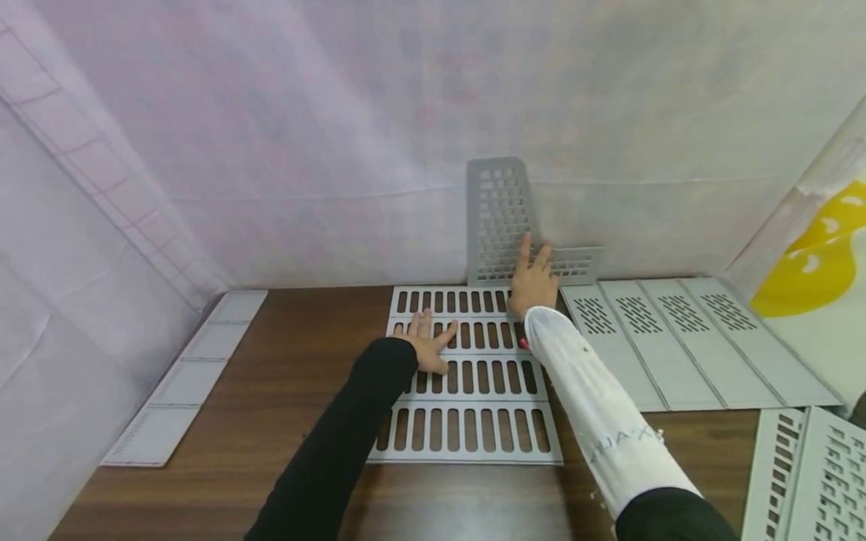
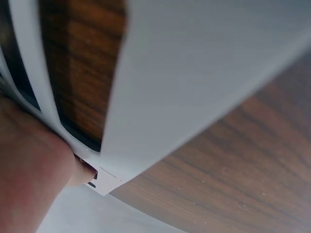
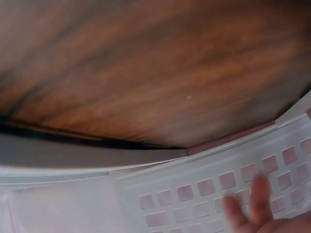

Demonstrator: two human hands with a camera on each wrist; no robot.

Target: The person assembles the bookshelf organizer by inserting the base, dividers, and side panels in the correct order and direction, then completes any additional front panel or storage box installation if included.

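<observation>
My left hand (image 1: 426, 347) rests with spread fingers on a light grey slotted panel (image 1: 467, 457) that lies flat on the wooden table. In the left wrist view, the near part of this panel (image 2: 184, 68) fills the middle, beside part of the hand (image 2: 34, 170). Farther back, my right hand (image 1: 533, 287) touches a grey perforated panel (image 1: 473, 218) with extended fingers. That panel stands upright against the pale cloth and has a low section to the right. The right wrist view shows two extended fingers (image 3: 260, 199) before its square holes.
Several flat grey panels (image 1: 649, 338) with small slots lie on the table's right side. More perforated panels (image 1: 822, 466) occupy the near right corner. A row of narrow grey panels (image 1: 203, 342) runs along the left edge. Pale cloth (image 1: 325, 135) hangs behind the table (image 1: 291, 353).
</observation>
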